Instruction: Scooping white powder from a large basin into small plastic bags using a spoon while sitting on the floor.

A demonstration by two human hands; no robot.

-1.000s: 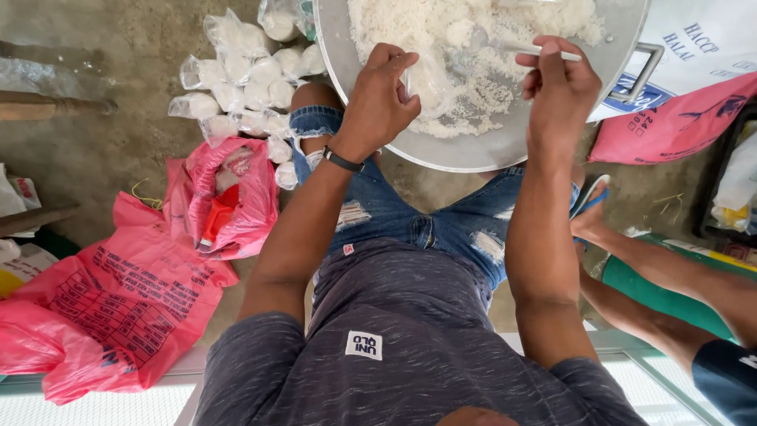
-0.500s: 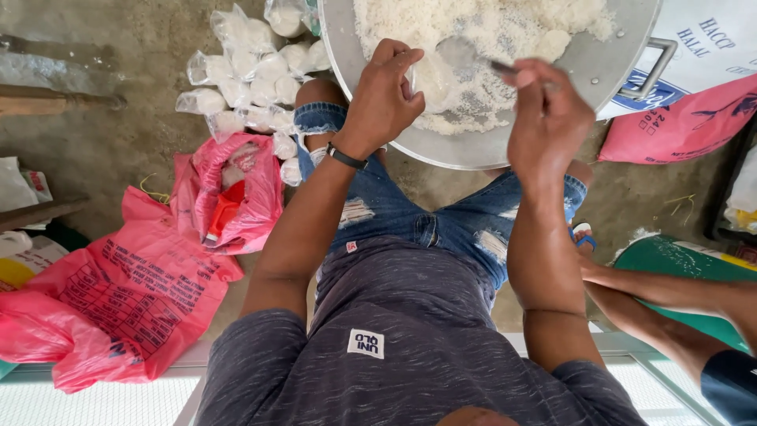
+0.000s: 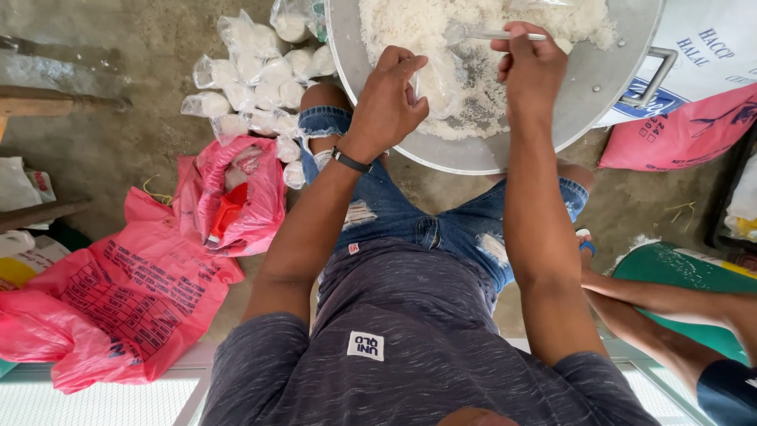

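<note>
Head view: left hand (image 3: pixel 388 101) pinches clear bag (image 3: pixel 436 85); right hand (image 3: pixel 531 65) grips spoon (image 3: pixel 481 34).

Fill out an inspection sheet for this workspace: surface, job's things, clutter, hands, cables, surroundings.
Surface: bare concrete floor, dusty and stained.
Job's things: large metal basin of cooked white rice; clear plastic bag held open over it; spoon above the rice.
Clutter: pile of filled, tied clear bags on the floor; pink plastic bags on the floor beside the person.
Hands: left hand grips the clear bag's mouth; right hand holds the spoon handle.
Cables: nothing seen.
Surroundings: another person's arm over a green board; white printed sack and a pink one by the basin.
</note>
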